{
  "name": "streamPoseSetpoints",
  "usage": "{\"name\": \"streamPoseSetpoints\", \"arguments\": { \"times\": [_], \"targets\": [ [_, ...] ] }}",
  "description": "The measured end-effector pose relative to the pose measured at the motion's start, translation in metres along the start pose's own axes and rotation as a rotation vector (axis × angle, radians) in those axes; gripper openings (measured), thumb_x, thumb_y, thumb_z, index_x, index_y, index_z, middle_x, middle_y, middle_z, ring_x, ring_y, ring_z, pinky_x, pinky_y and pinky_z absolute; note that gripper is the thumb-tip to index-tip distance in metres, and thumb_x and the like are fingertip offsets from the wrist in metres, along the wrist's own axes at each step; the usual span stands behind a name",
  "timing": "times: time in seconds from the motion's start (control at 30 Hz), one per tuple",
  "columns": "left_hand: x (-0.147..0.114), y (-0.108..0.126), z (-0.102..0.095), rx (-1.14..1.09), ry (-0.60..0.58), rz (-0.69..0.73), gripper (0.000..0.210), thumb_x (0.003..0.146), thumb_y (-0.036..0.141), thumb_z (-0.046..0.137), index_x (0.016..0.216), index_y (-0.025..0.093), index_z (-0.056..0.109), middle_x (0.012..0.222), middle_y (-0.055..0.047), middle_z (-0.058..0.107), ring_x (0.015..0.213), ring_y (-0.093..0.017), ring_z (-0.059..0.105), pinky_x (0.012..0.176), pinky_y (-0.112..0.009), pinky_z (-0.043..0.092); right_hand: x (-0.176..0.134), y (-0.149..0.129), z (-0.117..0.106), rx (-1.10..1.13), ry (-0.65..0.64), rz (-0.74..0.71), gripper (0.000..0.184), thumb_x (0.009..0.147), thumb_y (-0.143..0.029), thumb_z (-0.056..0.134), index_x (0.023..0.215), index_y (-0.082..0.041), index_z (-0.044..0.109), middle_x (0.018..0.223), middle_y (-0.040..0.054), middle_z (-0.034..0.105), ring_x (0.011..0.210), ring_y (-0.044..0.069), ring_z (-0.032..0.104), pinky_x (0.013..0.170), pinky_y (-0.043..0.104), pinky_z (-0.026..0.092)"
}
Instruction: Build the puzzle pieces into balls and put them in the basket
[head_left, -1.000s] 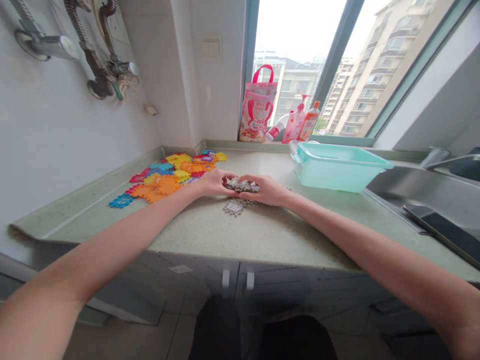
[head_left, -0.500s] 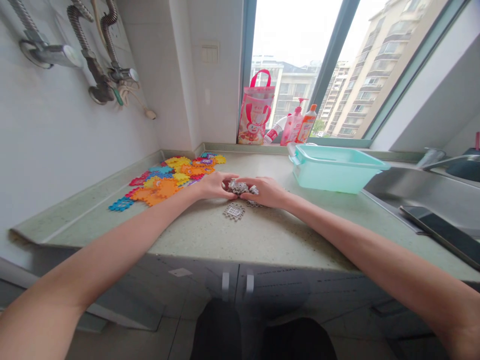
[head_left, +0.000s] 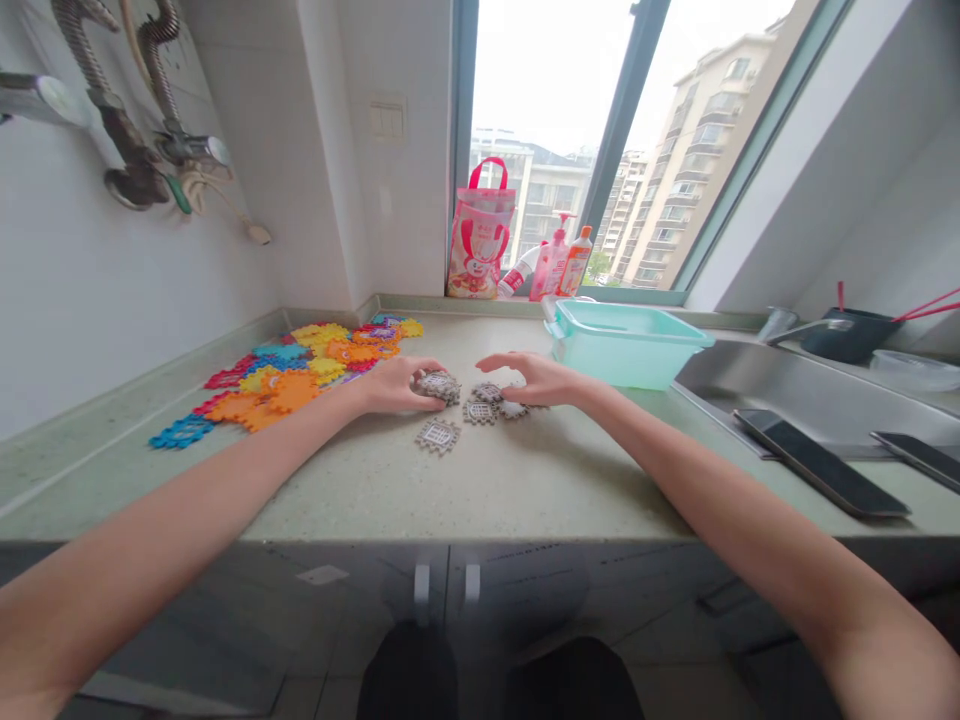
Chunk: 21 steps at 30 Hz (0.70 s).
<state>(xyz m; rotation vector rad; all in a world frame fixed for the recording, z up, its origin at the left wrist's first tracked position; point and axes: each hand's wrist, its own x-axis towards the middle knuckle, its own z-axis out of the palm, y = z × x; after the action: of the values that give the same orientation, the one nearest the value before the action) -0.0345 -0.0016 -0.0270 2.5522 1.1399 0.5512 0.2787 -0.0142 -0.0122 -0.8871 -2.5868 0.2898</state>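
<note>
My left hand is closed around a small stack of grey gear-edged toy pieces, thumb below and fingers above. To its right, my right hand has thumb and fingers apart, over several more grey gear-edged pieces lying on the counter. Whether its thumb touches any of them I cannot tell. One single grey piece lies flat nearer the counter's front edge. Beyond my left forearm spreads a heap of colourful gear-edged pieces in orange, yellow, blue and red.
A turquoise plastic tub stands at the back right beside the steel sink. Two phones lie by the sink, the larger phone on its near edge. A pink bag and bottles line the window sill.
My hands have moved apart. The grey stack stays in my left hand, while my right hand has opened over loose grey pieces now in sight. The view has shifted to the right.
</note>
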Motion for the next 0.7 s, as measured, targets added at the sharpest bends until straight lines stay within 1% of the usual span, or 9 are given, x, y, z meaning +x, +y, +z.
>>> {"name": "streamPoseSetpoints", "arguments": {
  "times": [0.07,0.13,0.2,0.27,0.37,0.47,0.57,0.63,0.7],
  "targets": [
    [0.000,0.000,-0.001,0.020,0.008,-0.015,0.066,0.074,0.065,0.079,0.127,0.025,0.073,0.094,-0.004,0.074,0.086,-0.024,0.067,0.074,-0.032,0.047,-0.004,0.006,-0.004,0.017,-0.035,0.029,0.057,0.083,-0.019,0.069,0.141,-0.023,0.067,0.142,0.0083,0.071,0.130,0.027,0.067,0.115,0.044,0.049],
    [0.000,-0.001,-0.001,0.048,0.018,-0.036,0.071,0.073,0.069,0.079,0.128,0.024,0.073,0.092,-0.004,0.073,0.083,-0.024,0.066,0.071,-0.032,0.046,-0.003,0.008,-0.002,0.009,-0.062,0.053,0.052,0.084,-0.019,0.069,0.135,-0.023,0.071,0.137,0.0073,0.074,0.126,0.027,0.069,0.113,0.042,0.050],
    [-0.001,-0.001,0.000,0.078,0.028,-0.026,0.073,0.073,0.073,0.077,0.126,0.023,0.073,0.096,-0.005,0.074,0.085,-0.025,0.066,0.073,-0.033,0.047,-0.001,0.010,0.004,-0.003,-0.074,0.065,0.041,0.086,-0.022,0.069,0.127,-0.023,0.075,0.128,0.0056,0.078,0.118,0.025,0.072,0.108,0.040,0.051],
    [-0.001,-0.001,0.002,0.114,0.046,0.003,0.075,0.074,0.077,0.075,0.124,0.022,0.073,0.107,-0.007,0.075,0.095,-0.027,0.067,0.079,-0.034,0.049,0.001,0.012,0.008,0.006,-0.058,0.073,0.032,0.088,-0.025,0.070,0.120,-0.023,0.077,0.120,0.0045,0.080,0.110,0.023,0.074,0.102,0.037,0.053],
    [0.000,0.003,0.005,0.191,0.061,0.003,0.079,0.071,0.085,0.072,0.119,0.022,0.073,0.119,-0.011,0.074,0.108,-0.032,0.068,0.088,-0.036,0.050,0.004,0.012,0.011,0.004,0.027,0.100,0.026,0.087,-0.029,0.076,0.113,-0.023,0.077,0.111,0.0043,0.081,0.103,0.022,0.075,0.094,0.034,0.055],
    [0.003,0.012,0.008,0.292,0.055,-0.048,0.080,0.072,0.092,0.063,0.111,0.023,0.072,0.113,-0.011,0.076,0.103,-0.034,0.070,0.082,-0.037,0.049,0.009,0.001,0.014,-0.031,0.198,0.086,0.025,0.088,-0.032,0.079,0.111,-0.023,0.077,0.108,0.0046,0.080,0.098,0.021,0.074,0.088,0.033,0.055],
    [0.005,0.020,0.011,0.372,0.045,-0.071,0.079,0.076,0.095,0.055,0.106,0.024,0.072,0.107,-0.012,0.078,0.097,-0.034,0.071,0.075,-0.037,0.047,0.019,-0.022,0.022,-0.056,0.337,-0.013,0.025,0.096,-0.040,0.075,0.116,-0.025,0.077,0.115,0.0055,0.077,0.101,0.021,0.072,0.091,0.033,0.054],
    [0.006,0.022,0.013,0.389,0.040,-0.071,0.078,0.077,0.095,0.053,0.108,0.026,0.073,0.106,-0.011,0.078,0.096,-0.034,0.072,0.074,-0.037,0.047,0.027,-0.034,0.031,-0.083,0.344,-0.081,0.023,0.099,-0.041,0.073,0.117,-0.027,0.077,0.117,0.0055,0.077,0.107,0.022,0.070,0.097,0.035,0.052],
    [0.006,0.022,0.014,0.381,0.039,-0.076,0.076,0.077,0.094,0.052,0.110,0.029,0.073,0.105,-0.008,0.079,0.097,-0.033,0.072,0.074,-0.036,0.047,0.032,-0.040,0.039,-0.104,0.310,-0.125,0.020,0.101,-0.038,0.071,0.116,-0.027,0.078,0.117,0.0056,0.078,0.110,0.022,0.070,0.101,0.037,0.051]
  ]
}}
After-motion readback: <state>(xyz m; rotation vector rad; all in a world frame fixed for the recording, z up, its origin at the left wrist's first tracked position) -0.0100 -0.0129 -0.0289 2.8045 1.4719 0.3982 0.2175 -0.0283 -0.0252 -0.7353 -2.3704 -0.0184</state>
